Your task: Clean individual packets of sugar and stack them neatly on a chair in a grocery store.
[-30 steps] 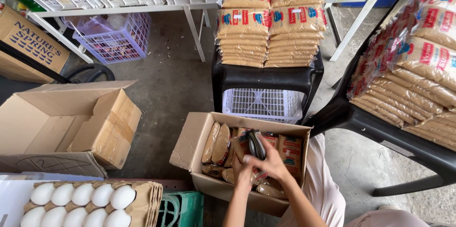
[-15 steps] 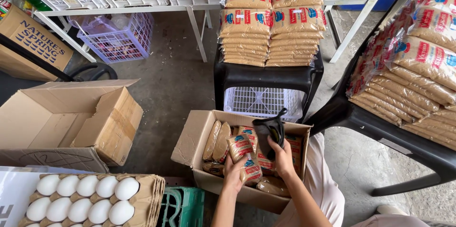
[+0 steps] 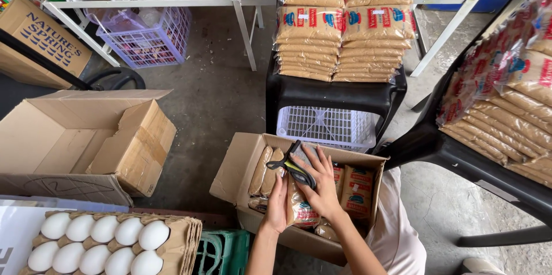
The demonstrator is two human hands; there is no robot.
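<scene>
The person is reaching with both hands into an open cardboard box point(image 3: 241, 165) that is sitting on the floor in front of them. The right hand point(image 3: 322, 186) is lying flat across a packet point(image 3: 302, 209) in the middle of the box, its fingers point(image 3: 316, 160) spread wide and curling round nothing, while a pair of black scissors with yellow-trimmed handles point(image 3: 293, 167) is lying partly under that hand. The left hand point(image 3: 278, 206) is pressing edge-on against the packet's left side, its fingers straight and together, not closing on it. The packet is clear plastic with brown contents and a red, white and blue label, and more packets of the same kind point(image 3: 356, 188) are standing beside it to the right.

Just beyond the box a white plastic crate point(image 3: 328, 126) is sitting under a black chair point(image 3: 333, 94), and that chair is carrying two tall stacks of the same brown packets point(image 3: 339, 27). A second black chair point(image 3: 454, 154) at the right is holding another leaning stack point(image 3: 506, 91). At the left an empty cardboard box point(image 3: 75, 142) is standing open, and a tray of white eggs point(image 3: 98, 243) is showing at the bottom corner.
</scene>
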